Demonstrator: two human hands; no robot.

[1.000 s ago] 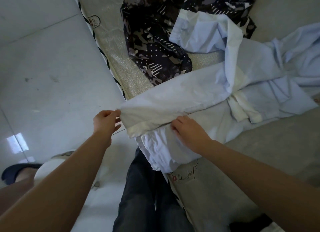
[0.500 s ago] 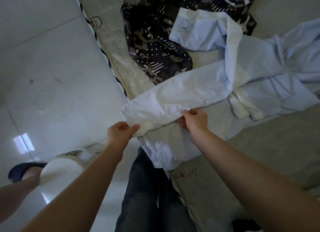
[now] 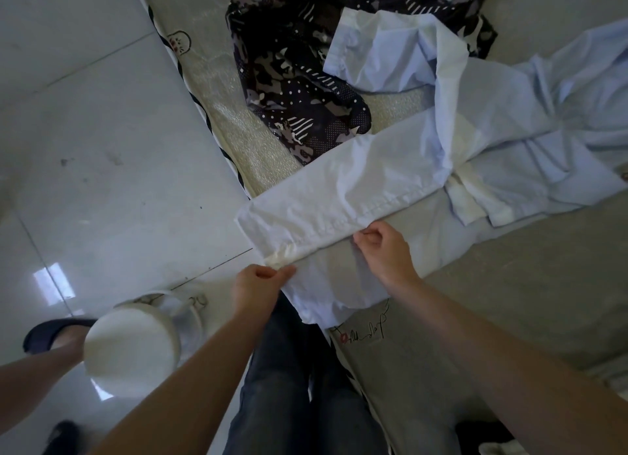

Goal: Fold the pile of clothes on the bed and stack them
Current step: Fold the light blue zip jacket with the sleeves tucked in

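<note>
A pale blue shirt point(image 3: 503, 121) lies crumpled across the bed point(image 3: 509, 284), one long sleeve point(image 3: 339, 196) stretched toward me over the bed's edge. My left hand point(image 3: 258, 284) pinches the cuff end of that sleeve. Further along, my right hand point(image 3: 384, 254) pinches the sleeve's lower seam. A dark camouflage-patterned garment point(image 3: 299, 81) lies bunched behind the sleeve, partly under the shirt.
Glossy grey floor tiles point(image 3: 102, 166) lie left of the bed. A white round stool point(image 3: 129, 346) stands by my legs. Another person's arm point(image 3: 30, 369) and dark slippers point(image 3: 51, 332) are at the lower left.
Both hands shifted along the sleeve: the left moved down and right to the cuff corner, the right lifted and took the seam in a pinch. The sleeve now lies flatter and straighter.
</note>
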